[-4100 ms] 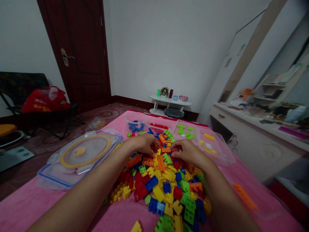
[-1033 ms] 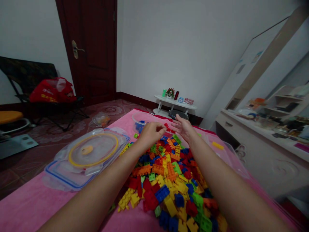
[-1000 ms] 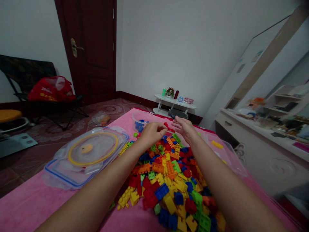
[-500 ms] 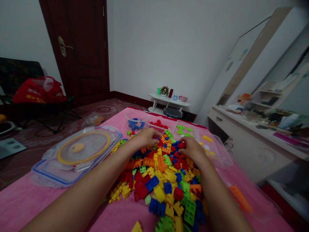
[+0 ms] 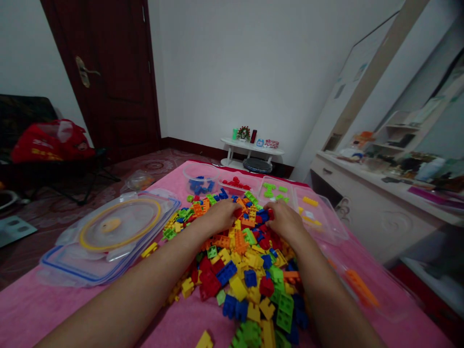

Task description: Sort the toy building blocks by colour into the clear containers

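A big heap of plastic building bricks point(image 5: 246, 270) in red, yellow, blue, green and orange lies on a pink cloth point(image 5: 47, 304). My left hand point(image 5: 219, 215) rests on the far part of the heap with its fingers curled down among the bricks. My right hand point(image 5: 284, 220) sits beside it, fingers bent into the red and blue bricks. What either hand grips, if anything, is hidden under the fingers. Behind the heap stand clear containers: one with blue bricks point(image 5: 199, 180), one with red bricks point(image 5: 235, 183), one with green bricks point(image 5: 273, 191) and one with yellow bricks point(image 5: 315, 215).
Stacked clear lids, one round with a yellow rim point(image 5: 116, 229), lie at the left on the cloth. A clear lid with an orange piece point(image 5: 362, 290) lies at the right. A white dresser point(image 5: 384, 212) stands to the right, a dark door point(image 5: 108, 77) and a chair with a red bag point(image 5: 47, 145) to the left.
Both hands have drawn back from over the far containers and come down onto the heap. The view has tilted down and turned a little to the right.
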A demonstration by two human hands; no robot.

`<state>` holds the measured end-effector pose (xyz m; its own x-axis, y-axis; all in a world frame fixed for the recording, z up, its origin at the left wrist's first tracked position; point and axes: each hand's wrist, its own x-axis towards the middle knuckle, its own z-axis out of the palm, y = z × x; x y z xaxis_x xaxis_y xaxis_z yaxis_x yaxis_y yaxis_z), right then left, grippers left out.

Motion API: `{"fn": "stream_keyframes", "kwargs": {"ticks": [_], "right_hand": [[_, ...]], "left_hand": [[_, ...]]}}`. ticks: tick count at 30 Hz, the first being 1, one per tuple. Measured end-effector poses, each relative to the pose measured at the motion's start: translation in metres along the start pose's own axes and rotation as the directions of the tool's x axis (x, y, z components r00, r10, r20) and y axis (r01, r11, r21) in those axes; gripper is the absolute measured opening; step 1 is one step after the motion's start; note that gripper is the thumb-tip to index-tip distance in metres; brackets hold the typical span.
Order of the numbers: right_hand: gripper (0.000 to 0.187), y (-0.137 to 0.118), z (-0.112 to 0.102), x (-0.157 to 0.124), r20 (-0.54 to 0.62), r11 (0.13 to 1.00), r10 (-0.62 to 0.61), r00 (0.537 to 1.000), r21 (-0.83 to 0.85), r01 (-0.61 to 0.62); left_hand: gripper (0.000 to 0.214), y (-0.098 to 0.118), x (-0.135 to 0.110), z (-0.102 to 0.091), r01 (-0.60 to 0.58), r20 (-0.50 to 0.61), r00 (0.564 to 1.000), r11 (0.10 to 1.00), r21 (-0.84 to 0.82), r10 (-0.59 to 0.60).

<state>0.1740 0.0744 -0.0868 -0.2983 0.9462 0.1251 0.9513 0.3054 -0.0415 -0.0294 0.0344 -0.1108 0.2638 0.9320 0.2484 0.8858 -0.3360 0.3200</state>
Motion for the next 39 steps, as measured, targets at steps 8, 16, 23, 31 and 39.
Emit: {"fn": "stream_keyframes", "kwargs": {"ticks": [8,16,23,31,39], "right_hand": [[0.038,0.004,-0.005,-0.004,0.055,0.997,0.069,0.996,-0.034,-0.067],[0.041,0.007,-0.018,0.003,-0.168,0.673,0.095,0.981,0.737,0.061],[0.027,-0.018,-0.033,-0.006,0.127,-0.479,0.091,0.988,0.875,-0.068],[0.03,-0.026,-0.023,-0.013,0.131,-0.073,-0.072,0.989,0.988,-0.136],[0.015,-0.043,-0.025,-0.011,0.154,-0.443,0.096,0.983,0.891,-0.096]], "left_hand": [[0.02,-0.004,0.002,0.001,0.066,-0.041,0.997,0.998,0.001,-0.066],[0.034,-0.008,0.003,-0.038,0.183,0.013,0.973,0.735,-0.653,-0.232],[0.024,-0.017,-0.012,-0.053,0.189,0.369,0.929,0.897,-0.4,-0.031],[0.017,-0.013,-0.02,-0.059,0.115,0.442,0.897,0.968,-0.222,-0.005],[0.016,-0.001,-0.009,-0.056,0.173,0.104,0.985,0.785,-0.595,-0.139]]}}
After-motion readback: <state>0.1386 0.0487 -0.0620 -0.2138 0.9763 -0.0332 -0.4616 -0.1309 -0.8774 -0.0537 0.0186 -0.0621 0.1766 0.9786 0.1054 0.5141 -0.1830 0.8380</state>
